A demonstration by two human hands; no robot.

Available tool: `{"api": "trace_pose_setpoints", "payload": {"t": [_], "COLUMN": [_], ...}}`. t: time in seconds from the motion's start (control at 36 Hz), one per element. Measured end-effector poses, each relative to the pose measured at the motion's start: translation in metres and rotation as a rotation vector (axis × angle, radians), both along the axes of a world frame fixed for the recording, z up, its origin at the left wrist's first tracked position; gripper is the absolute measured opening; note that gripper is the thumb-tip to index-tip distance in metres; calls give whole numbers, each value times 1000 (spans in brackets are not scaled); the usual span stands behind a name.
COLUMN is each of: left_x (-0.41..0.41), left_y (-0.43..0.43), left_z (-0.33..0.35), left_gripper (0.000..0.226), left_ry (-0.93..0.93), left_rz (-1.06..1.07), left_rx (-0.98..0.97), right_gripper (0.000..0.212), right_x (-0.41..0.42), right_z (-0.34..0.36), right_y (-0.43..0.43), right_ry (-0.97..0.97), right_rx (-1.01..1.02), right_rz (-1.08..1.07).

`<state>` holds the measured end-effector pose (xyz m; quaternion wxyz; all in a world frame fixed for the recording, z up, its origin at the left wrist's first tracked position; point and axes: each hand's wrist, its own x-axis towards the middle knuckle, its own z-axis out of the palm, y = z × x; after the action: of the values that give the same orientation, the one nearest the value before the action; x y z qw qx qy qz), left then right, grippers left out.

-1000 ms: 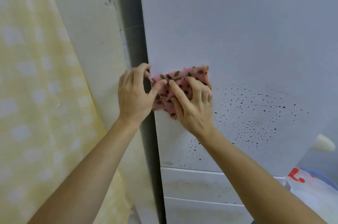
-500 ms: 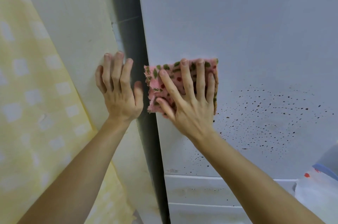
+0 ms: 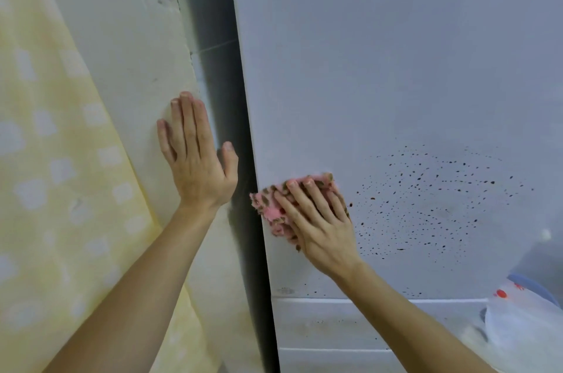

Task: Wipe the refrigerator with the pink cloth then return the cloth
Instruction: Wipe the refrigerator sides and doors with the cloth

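The refrigerator's pale grey side panel (image 3: 380,68) fills the right of the view, with many small dark specks spread over its lower part. My right hand (image 3: 320,220) presses the pink spotted cloth (image 3: 271,208) flat against the panel near its left edge, fingers straight and spread over the cloth. Most of the cloth is hidden under the hand. My left hand (image 3: 198,159) lies flat on the cream wall (image 3: 128,53) left of the dark gap, fingers straight, holding nothing.
A dark narrow gap (image 3: 234,129) runs between wall and refrigerator. A yellow checked curtain (image 3: 45,190) hangs at the far left. A white plastic bag with red print (image 3: 518,321) sits at the lower right. Horizontal white ridges (image 3: 350,302) cross the panel's bottom.
My left hand let go of the cloth and moved left onto the wall. My right hand flattened on the cloth and slid it down the panel.
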<state>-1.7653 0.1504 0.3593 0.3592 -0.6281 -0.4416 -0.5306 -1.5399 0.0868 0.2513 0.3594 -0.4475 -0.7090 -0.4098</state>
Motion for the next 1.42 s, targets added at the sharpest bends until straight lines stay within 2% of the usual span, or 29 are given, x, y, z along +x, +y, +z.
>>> {"api": "trace_pose_setpoints", "payload": {"t": [0.06, 0.11, 0.22, 0.33, 0.47, 0.56, 0.64, 0.78, 0.89, 0.97, 1.11, 1.19, 1.33, 1.42], "left_x": [-1, -1, 0, -2, -1, 1, 2, 2, 6, 12, 21, 38, 72, 90], "left_y": [1, 1, 2, 0, -4, -7, -10, -15, -18, -20, -24, -32, -49, -54], "left_z": [-1, -2, -2, -1, 1, 1, 2, 1, 3, 3, 4, 0, -16, -18], "left_gripper": [77, 79, 78, 79, 80, 80, 80, 81, 80, 79, 74, 69, 65, 69], "left_ry": [4, 9, 12, 15, 12, 9, 7, -1, -34, -94, -149, -171, -15, 50], "left_rz": [10, 14, 19, 21, 12, 15, 18, 3, 2, -19, -61, -170, -259, -234], "left_rx": [17, 26, 29, 30, -3, -12, -33, -75, -102, -129, -118, -109, -100, -122], "right_gripper": [70, 60, 55, 57, 56, 52, 57, 63, 53, 49, 50, 47, 51, 53], "right_x": [5, 12, 18, 14, 36, 55, 75, 97, 90, 75, 76, 93, 123, 135], "right_z": [30, 69, 98, 61, 12, 8, 15, 56, 112, 117, 76, 54, 37, 58], "right_y": [2, 5, 8, 7, -1, -5, -8, -11, -6, -1, -3, -7, -16, -18], "right_ry": [155, 283, 296, 209, -64, -158, -241, 51, 284, 348, 189, 44, -140, -93], "right_rx": [62, 131, 205, 192, 123, 71, 31, 89, 177, 222, 210, 185, 84, 65], "right_rz": [-39, -70, -88, -85, 2, 82, 121, 69, 33, -5, -30, -6, 39, 56]}}
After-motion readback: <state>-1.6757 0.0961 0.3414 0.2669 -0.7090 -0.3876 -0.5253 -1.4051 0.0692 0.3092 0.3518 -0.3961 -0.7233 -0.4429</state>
